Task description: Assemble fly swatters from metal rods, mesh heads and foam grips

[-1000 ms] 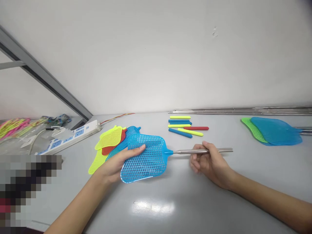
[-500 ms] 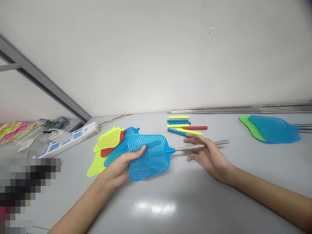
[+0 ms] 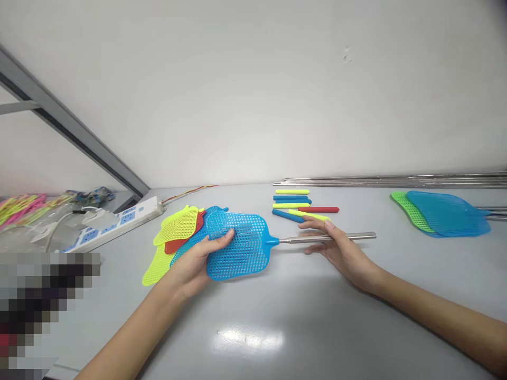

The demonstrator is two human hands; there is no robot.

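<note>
My left hand (image 3: 198, 258) is closed on the mesh head of a blue fly swatter (image 3: 241, 253), its thumb on top and its other fingers hidden beneath. A metal rod (image 3: 291, 240) runs right from the blue neck. Around that rod's middle my right hand (image 3: 344, 256) is closed, thumb above, some fingers below. Just beyond the right fingertips lie several coloured handle sleeves: yellow (image 3: 292, 192), blue (image 3: 282, 198) and red (image 3: 319, 209). Under and beside my left hand is a pile of loose swatter heads, with yellow (image 3: 176, 227), red (image 3: 176, 246) and blue (image 3: 194, 240) ones.
Along the wall lie several thin metal rods (image 3: 396, 181). Swatters with blue (image 3: 447, 214) and green (image 3: 410, 211) heads rest at the right. A white power strip (image 3: 127, 221) with plugs stands at the left, near plastic bags (image 3: 24, 227) and a grey frame post (image 3: 79, 126).
The fly swatter has turned slightly, so its rod now lies nearly level. Its head has shifted a little left and up, with both hands still on it.
</note>
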